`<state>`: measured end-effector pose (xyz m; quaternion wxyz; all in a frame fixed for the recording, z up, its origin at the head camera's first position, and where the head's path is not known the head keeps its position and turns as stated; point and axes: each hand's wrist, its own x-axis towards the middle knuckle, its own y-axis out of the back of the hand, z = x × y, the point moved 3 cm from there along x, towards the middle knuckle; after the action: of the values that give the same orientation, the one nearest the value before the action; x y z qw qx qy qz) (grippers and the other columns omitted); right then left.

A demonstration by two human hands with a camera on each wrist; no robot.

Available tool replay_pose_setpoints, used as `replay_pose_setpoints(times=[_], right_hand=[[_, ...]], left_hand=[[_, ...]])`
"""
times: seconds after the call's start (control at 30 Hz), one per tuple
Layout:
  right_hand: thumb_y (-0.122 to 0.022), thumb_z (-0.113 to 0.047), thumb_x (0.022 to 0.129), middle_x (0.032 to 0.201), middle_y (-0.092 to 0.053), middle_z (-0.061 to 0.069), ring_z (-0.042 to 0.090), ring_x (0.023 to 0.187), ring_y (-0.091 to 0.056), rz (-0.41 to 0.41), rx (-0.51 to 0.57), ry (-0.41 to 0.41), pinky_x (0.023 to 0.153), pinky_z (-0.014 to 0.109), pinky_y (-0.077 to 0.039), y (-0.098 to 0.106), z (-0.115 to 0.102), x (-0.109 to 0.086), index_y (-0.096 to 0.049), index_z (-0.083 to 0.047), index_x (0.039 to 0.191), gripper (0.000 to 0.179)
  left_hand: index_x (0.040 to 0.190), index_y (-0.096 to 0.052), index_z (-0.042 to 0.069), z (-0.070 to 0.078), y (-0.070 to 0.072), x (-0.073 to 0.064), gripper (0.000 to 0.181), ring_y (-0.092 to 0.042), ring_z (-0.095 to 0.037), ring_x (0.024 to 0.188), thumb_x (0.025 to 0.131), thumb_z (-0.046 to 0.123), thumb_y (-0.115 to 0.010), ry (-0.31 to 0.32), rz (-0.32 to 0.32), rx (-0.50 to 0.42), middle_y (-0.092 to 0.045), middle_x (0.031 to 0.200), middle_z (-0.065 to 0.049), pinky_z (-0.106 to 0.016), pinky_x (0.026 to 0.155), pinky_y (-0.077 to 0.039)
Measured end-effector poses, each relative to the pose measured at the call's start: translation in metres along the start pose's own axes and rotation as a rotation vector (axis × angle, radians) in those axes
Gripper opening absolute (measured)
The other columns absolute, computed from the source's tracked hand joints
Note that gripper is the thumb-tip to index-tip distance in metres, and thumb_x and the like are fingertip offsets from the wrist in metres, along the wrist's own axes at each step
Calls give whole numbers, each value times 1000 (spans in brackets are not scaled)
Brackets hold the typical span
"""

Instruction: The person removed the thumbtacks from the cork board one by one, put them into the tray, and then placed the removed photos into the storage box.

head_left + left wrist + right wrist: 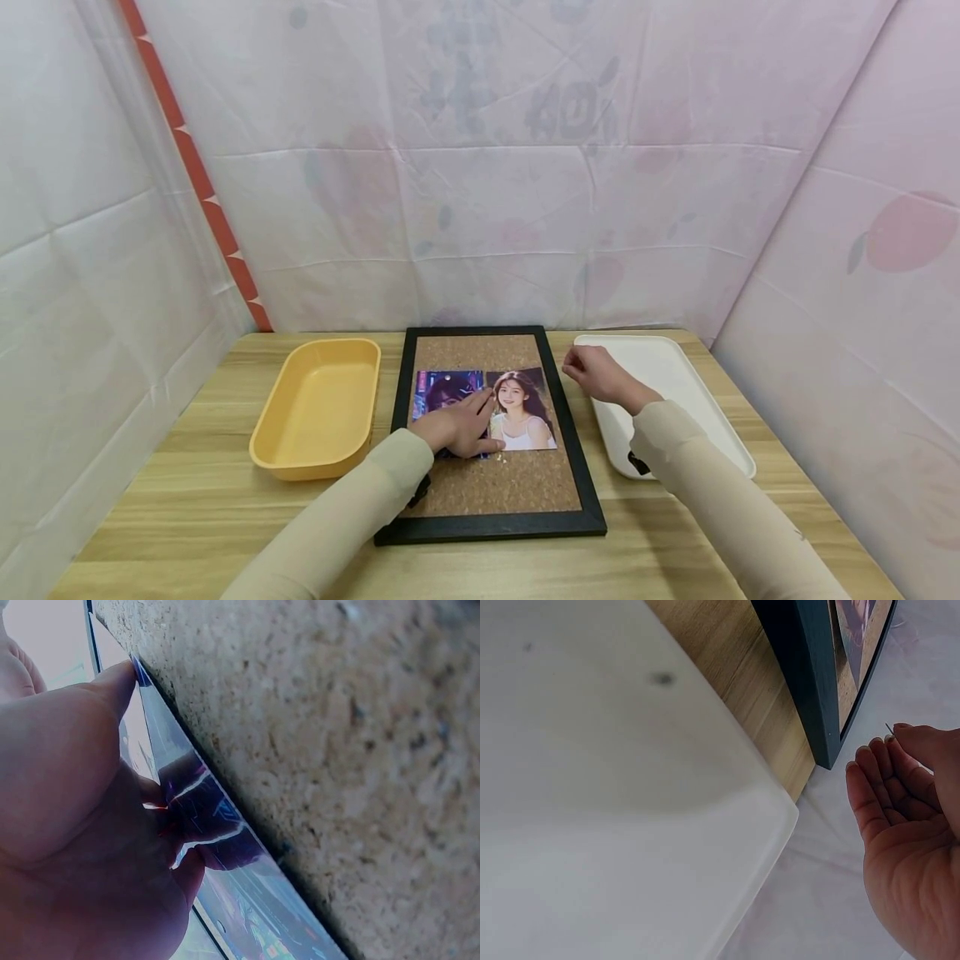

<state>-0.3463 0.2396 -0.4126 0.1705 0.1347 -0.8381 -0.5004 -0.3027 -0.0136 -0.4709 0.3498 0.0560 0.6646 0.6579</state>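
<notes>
A cork board (pixel 517 487) in a black frame lies on the table with two photos side by side. The left photo (pixel 430 392), purple and blue, has a small round thumbtack (pixel 447 377) at its top. The right photo (pixel 517 412) shows a person in a white top. My left hand (pixel 459 423) presses on the photos with spread fingers, covering much of the left one; its thumb (pixel 120 682) rests at their lower edge. My right hand (pixel 600 372), above the white tray's left edge, pinches a thumbtack (pixel 889 729); its thin point shows, its head is hidden.
The white tray (pixel 660 358) lies right of the board, with small dark spots (pixel 662 678) visible in it. A yellow basin (pixel 318 400) stands at the left. Behind the table (pixel 480 575) hangs a pale printed cloth (pixel 495 208).
</notes>
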Motion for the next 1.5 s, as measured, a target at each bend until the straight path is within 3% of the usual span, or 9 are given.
replay_pose_setpoints(times=[0.8,1.5], right_hand=[[-63,-1,98,80,-65,8,15,70,-57,24,-21,16,66,35,-50,5,11,-7,-66,2,91,9],[-61,-3,100,84,-66,12,19,72,-59,-11,-14,-52,66,37,-51,12,25,-13,-66,5,95,11]], left_hand=[[166,-12,13,0,-4,0,88,-3,-20,159,102,65,-42,-2,7,1,-2,173,-5,-40,126,-16],[166,-9,13,-2,-4,5,89,-2,-21,159,102,65,-43,8,-15,-11,0,173,-4,-41,126,-15]])
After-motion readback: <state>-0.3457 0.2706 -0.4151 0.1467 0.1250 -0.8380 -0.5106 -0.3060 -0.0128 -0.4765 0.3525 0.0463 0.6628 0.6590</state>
